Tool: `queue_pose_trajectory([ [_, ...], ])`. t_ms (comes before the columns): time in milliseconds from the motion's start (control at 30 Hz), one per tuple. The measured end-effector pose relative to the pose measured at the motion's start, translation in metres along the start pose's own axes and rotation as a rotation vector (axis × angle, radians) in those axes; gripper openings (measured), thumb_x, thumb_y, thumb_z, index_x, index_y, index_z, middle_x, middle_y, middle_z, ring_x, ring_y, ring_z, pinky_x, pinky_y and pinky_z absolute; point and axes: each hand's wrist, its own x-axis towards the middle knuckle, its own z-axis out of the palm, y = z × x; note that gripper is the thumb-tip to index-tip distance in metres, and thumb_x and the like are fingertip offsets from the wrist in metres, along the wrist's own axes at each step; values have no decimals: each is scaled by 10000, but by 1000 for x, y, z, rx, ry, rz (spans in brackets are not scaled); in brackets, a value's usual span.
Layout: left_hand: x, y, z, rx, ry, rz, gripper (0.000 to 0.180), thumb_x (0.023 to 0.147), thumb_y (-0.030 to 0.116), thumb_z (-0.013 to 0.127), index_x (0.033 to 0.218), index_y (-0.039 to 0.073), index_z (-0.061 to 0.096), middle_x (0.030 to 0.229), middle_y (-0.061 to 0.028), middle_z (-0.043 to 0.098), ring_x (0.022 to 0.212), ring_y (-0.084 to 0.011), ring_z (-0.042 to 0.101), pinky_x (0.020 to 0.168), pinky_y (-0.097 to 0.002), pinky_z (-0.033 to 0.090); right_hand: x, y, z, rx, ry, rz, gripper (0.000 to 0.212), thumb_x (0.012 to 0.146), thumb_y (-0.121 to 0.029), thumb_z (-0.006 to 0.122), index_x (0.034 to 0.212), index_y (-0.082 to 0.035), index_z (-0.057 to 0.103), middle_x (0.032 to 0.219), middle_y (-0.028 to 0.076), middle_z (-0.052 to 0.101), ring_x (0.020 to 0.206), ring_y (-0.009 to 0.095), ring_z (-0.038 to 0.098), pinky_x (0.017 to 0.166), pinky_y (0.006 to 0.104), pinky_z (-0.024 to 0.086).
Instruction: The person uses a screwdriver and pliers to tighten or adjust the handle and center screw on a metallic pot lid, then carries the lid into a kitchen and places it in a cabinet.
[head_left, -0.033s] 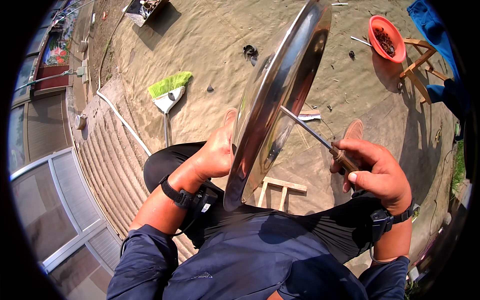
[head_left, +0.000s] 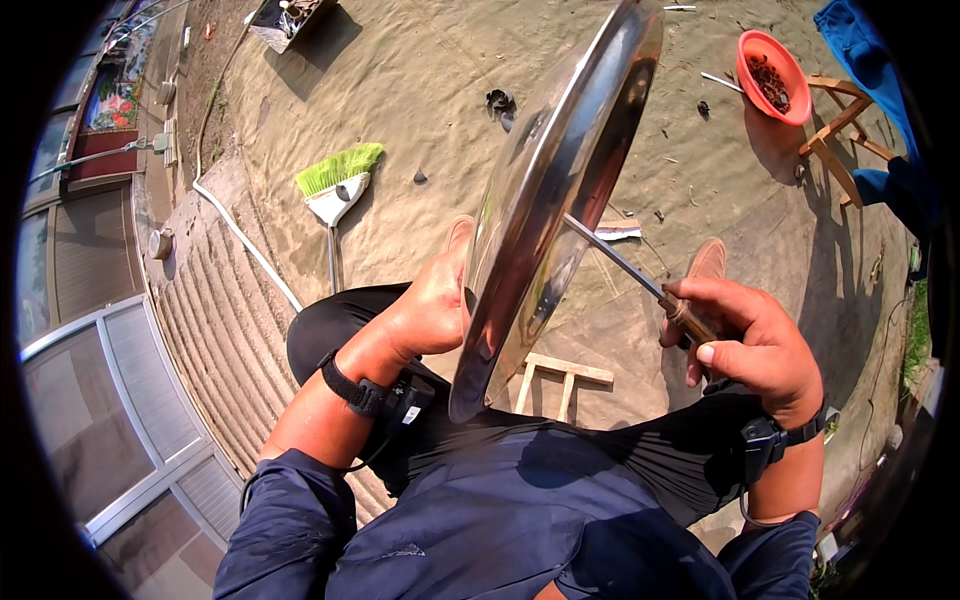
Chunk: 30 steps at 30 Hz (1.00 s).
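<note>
A large round lid (head_left: 525, 240) with a shiny metal surface and rim stands nearly edge-on, tilted, between my hands. Its lower edge is by my lap. My left hand (head_left: 440, 305) holds it from the left side, with the fingers mostly hidden behind it. In my right hand (head_left: 760, 340) is a screwdriver (head_left: 640, 275), its brown handle gripped between thumb and fingers. The metal shaft points up and left, and its tip meets the lid's right face. Whether the tip presses on a fastener I cannot tell.
Low wooden frame (head_left: 575, 372) beyond my lap. Green-bristled broom (head_left: 340, 190) on the ground at left, near a pale hose (head_left: 245, 240). Far right: red basin (head_left: 775, 80) with dark scraps, wooden stand (head_left: 840, 140) with blue cloth (head_left: 870, 60). Metal tray (head_left: 290, 22) at far left.
The lid has shifted very slightly, and the screwdriver tip with it. Both hands stay almost where they were.
</note>
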Motion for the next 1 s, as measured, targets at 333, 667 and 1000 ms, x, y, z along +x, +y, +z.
queue_pose_trajectory([
  [333, -5, 2, -1, -107, -18, -101, 638, 794, 241, 772, 1367, 59, 558, 1290, -200, 589, 1161, -395, 526, 1074, -435, 381, 4, 9, 5, -102, 75, -50, 556, 844, 9, 618, 1391, 46, 524, 1094, 158, 685, 913, 159, 658, 739, 289, 567],
  [667, -2, 14, -3, -234, -16, -231, 630, 810, 311, 747, 1352, 49, 563, 1257, -181, 588, 1158, -375, 493, 1054, -430, 378, 5, 15, -20, 122, -124, -32, 598, 872, -92, 676, 1406, 102, 491, 1238, 209, 646, 960, 200, 691, 696, 278, 566],
  [1000, -7, 4, -3, -336, -2, -256, 638, 803, 292, 789, 1344, 38, 568, 1211, -123, 615, 1158, -257, 567, 1016, -385, 444, 2, 22, -11, 381, -69, 85, 647, 904, -84, 686, 1486, 51, 436, 1232, 299, 627, 734, 222, 704, 513, 246, 539],
])
